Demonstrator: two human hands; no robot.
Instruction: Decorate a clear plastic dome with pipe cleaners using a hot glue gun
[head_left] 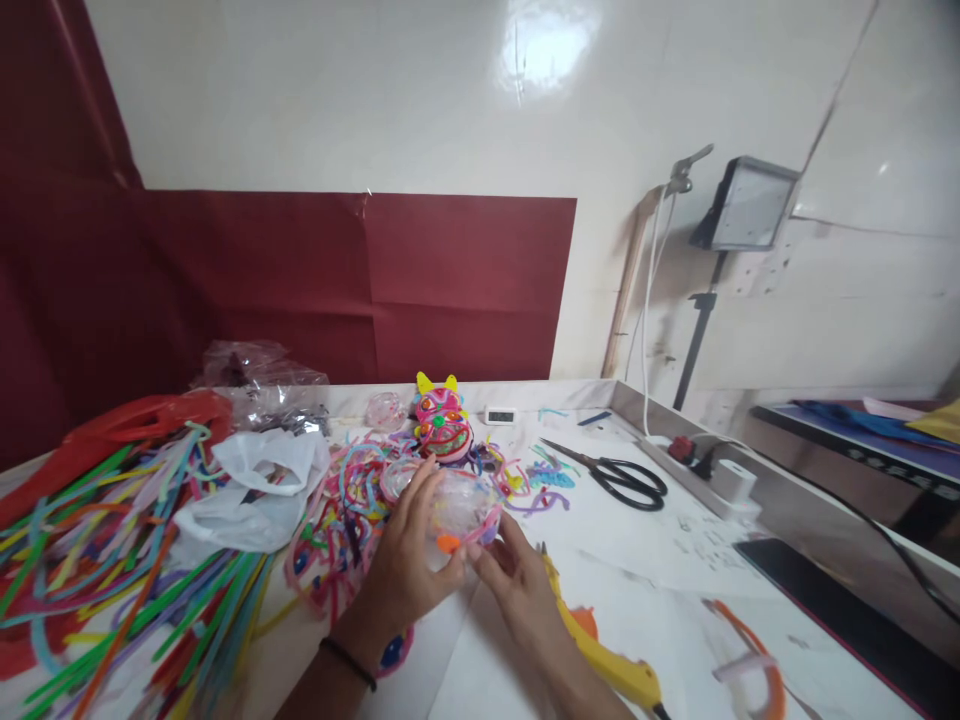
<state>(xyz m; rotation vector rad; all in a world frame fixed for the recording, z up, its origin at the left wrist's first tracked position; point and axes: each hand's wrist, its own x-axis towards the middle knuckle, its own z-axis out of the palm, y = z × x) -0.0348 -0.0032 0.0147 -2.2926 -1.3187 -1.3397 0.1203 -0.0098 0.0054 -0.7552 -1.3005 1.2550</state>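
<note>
A clear, round plastic ball (463, 503) with pink, orange and purple fuzzy trim along its lower edge is held up over the table. My left hand (409, 545) curls round its left side, thumb low on it. From the lower right, my right hand (517, 580) pinches the trimmed edge with thumb and fingers. Just beyond stands a colourful animal-face figure (442, 425) with yellow ears, covered in pipe cleaners. Another clear ball (397, 480) lies partly behind my left fingers. Below my right forearm is a yellow glue gun (611, 665), partly covered.
Bundles of pipe cleaners (150, 610) and a white plastic bag (277, 465) fill the left. Black-handled scissors (626, 480) lie open at right, near a small digital display (500, 415). A black slab (847, 620) and a raised ledge with plugs (731, 482) line the right edge.
</note>
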